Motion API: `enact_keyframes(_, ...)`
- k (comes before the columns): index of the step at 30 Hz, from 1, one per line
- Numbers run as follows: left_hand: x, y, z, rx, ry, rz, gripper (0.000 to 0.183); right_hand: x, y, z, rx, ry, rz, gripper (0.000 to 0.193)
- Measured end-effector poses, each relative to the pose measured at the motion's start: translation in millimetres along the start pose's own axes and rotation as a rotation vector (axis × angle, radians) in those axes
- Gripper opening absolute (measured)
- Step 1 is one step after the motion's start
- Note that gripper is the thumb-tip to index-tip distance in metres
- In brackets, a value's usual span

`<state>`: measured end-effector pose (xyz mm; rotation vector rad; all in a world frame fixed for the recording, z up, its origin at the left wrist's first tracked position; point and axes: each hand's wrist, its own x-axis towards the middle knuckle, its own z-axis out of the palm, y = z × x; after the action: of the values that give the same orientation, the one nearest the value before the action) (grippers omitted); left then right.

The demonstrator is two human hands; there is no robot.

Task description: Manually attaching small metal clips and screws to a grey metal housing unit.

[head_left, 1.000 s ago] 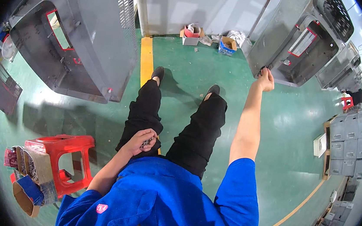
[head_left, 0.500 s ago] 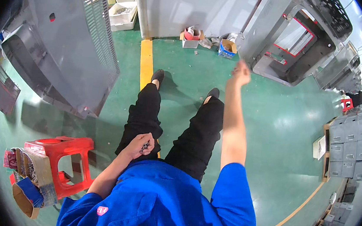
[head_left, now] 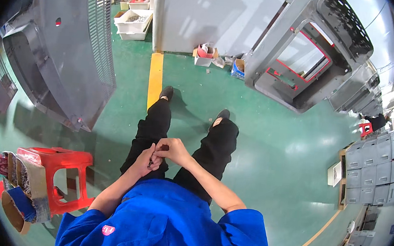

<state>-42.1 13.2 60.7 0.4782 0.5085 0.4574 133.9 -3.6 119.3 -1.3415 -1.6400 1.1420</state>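
Observation:
In front of my waist, over my thighs, my two hands come together. My left hand [head_left: 144, 161] is curled around several small dark metal-looking pieces [head_left: 150, 163], too small to name, which show between its fingers. My right hand [head_left: 173, 150] reaches across to it, thumb and fingertips pinched at the left hand's fingers. What the right fingertips hold, if anything, is hidden. Off to the far right stands a large grey sheet-metal housing [head_left: 263, 79] with a red-edged opening, apart from both hands.
Left stands a tall grey panel [head_left: 63, 58] with a slotted side. Nearer are a red plastic stool [head_left: 51, 159] and open boxes of small parts [head_left: 34, 183]. White bins [head_left: 133, 24] and small cartons [head_left: 203, 61] sit ahead. Grey boxes [head_left: 375, 168] are stacked on the right.
My right hand has come back from being stretched out towards the grey housing and now meets my left hand. The left hand stays curled at my lap. The view has shifted slightly.

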Motion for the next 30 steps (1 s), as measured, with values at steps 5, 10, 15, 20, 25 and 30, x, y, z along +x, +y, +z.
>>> enact_keyframes(5, -1, -1, -1, 0.036, -0.058, 0.018, 0.047, 9, -7, -22, -0.084, 0.102, -0.141, 0.009)
enact_keyframes(10, -2, 2, -2, -0.015, -0.089, -0.033, 0.040, 55, -69, -188, -0.489, 0.594, -0.350, 0.015)
enact_keyframes(15, 1, 4, -7, 0.021, -0.112, -0.037, 0.035, 87, -206, -386, -0.751, 1.221, -0.795, 0.009)
enact_keyframes(20, 5, 6, -9, 0.036, -0.089, -0.080, 0.035, 113, -272, -496, -0.748, 1.338, -0.749, 0.013)
enact_keyframes(25, 0, 12, -6, 0.061, -0.068, -0.092, 0.037, 139, -277, -514, -1.201, 1.444, -0.576, 0.015)
enact_keyframes(30, 1, 9, -10, 0.020, -0.052, -0.071, 0.035, 153, -273, -502, -1.238, 1.414, -0.614, 0.011)
